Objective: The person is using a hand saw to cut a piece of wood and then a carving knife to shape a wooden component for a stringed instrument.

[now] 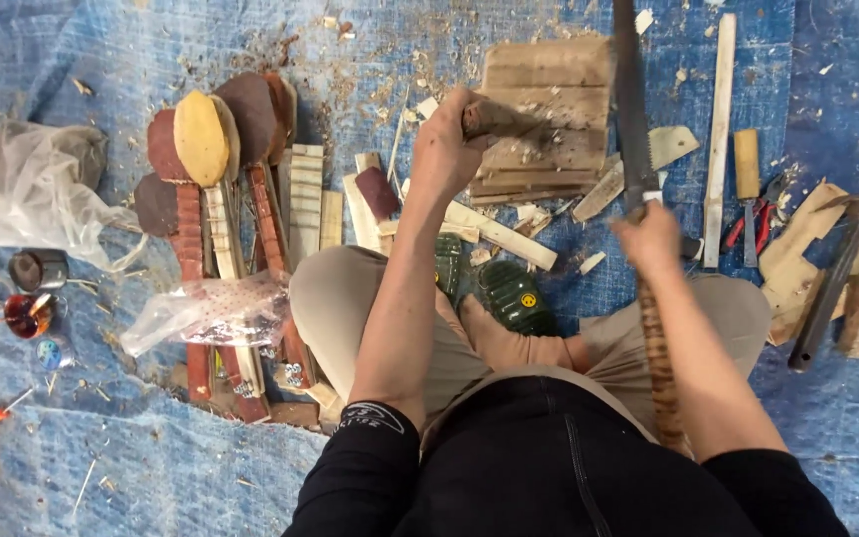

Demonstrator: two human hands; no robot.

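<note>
On the blue tarp, as I see it from the head camera:

Left hand: my left hand (444, 149) is clamped around the near end of a short brown wood piece (497, 117), holding it down on a block of stacked wooden slats (549, 99).

Right hand: my right hand (651, 237) is closed around the wrapped handle of a long blade (632, 109); the blade runs up and away from me, just right of the wood piece and across the slat block's right edge. I cannot tell whether the blade touches the wood.

Wood piece: it lies tilted on the slats, its far end pointing toward the blade.

Legs: I sit cross-legged, with green sandals (514, 295) just below the slat block.

Left side: a row of paddle-shaped wooden pieces (201, 139), brown and one yellowish, lies beside my knee; a clear plastic bag (211, 310) rests across their stems. Small paint pots (27, 313) stand near the left edge.

Right side: a hammer (832, 288) lies over pale offcuts, with red-handled pliers (753, 224) and a long pale strip (718, 129) nearby.

Ground: sawdust and chips are scattered over the tarp (151, 467).
</note>
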